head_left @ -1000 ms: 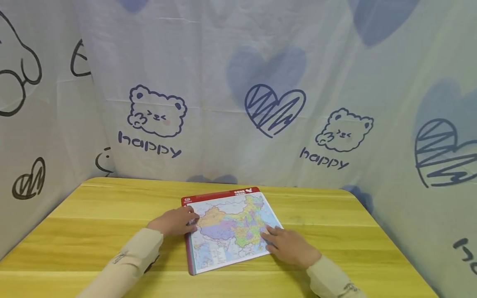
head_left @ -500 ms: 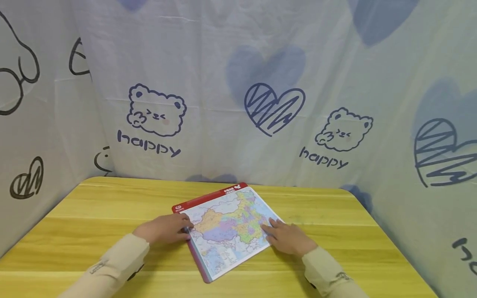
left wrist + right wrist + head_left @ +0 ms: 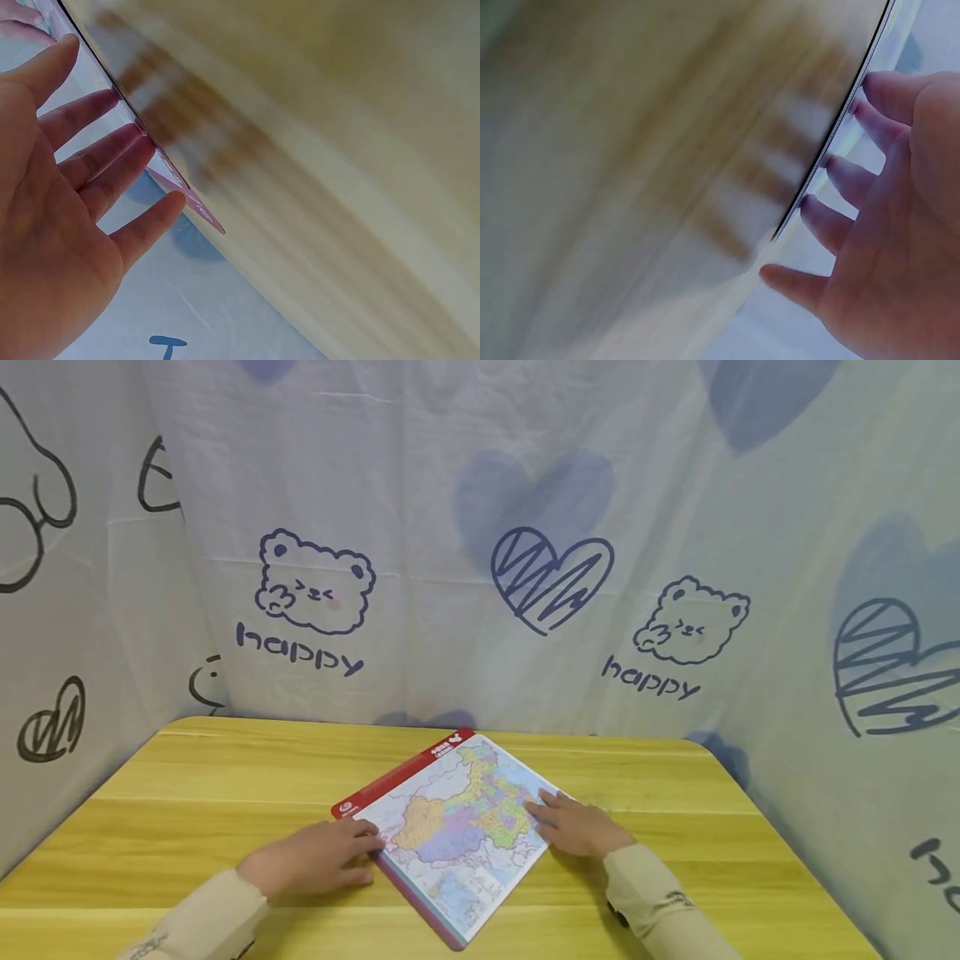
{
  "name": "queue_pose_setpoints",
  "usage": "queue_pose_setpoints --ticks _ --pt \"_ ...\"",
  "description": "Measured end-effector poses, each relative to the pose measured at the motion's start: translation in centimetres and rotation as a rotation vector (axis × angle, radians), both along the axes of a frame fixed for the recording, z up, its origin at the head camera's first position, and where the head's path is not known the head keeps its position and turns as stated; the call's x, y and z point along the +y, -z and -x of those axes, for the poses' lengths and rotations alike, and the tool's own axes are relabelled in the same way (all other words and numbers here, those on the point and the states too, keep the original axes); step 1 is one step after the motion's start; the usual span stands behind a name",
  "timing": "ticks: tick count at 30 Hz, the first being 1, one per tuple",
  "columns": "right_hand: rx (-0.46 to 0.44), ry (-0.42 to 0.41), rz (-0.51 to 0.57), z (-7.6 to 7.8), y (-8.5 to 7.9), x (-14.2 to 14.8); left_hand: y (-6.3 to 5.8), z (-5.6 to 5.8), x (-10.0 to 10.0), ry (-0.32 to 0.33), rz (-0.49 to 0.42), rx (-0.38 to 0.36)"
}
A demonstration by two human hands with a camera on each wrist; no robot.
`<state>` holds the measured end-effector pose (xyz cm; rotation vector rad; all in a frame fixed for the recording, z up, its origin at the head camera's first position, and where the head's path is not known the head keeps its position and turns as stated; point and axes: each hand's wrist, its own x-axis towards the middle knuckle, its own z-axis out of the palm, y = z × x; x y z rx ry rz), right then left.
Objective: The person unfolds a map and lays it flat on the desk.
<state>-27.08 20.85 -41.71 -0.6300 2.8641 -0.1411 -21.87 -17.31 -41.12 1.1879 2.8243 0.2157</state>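
Note:
A flat map sheet (image 3: 450, 818) with a red top band lies on the wooden table, turned so one corner points at me. At its left edge is my left hand (image 3: 311, 858), fingers spread and fingertips touching the border. In the left wrist view that hand (image 3: 75, 202) shows its palm, its fingers loosely extended against the map's edge (image 3: 196, 201). My right hand (image 3: 581, 825) rests its fingertips on the map's right side. The right wrist view has this hand (image 3: 889, 217) with fingers slightly bent on the thin board (image 3: 832, 135), the little finger beyond its corner.
The yellow wood-grain table (image 3: 675, 793) extends around the map on every side. A pale curtain (image 3: 435, 635) with bear and heart drawings hangs behind and at both sides of the table.
The map has turned counterclockwise, its red band swinging left and its lower corner moving toward me. My left hand has moved left and nearer; the right hand has shifted slightly away from me.

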Motion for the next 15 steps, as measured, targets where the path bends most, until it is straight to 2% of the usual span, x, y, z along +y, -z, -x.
queue_pose_setpoints --ticks 4,7,12,15 --pt "-0.019 -0.002 0.041 0.2 -0.3 -0.2 0.0 -0.4 -0.1 0.009 -0.015 0.019" --pt "-0.015 0.003 0.033 0.4 -0.5 -0.4 0.0 0.0 0.3 0.004 -0.058 0.018" --pt "0.061 0.033 -0.04 -0.4 -1.0 -1.6 -0.6 1.8 1.5 -0.048 -0.081 -0.023" --pt "0.144 0.022 -0.081 -1.8 -1.0 -2.7 -0.8 3.3 2.1 -0.132 -0.058 -0.069"
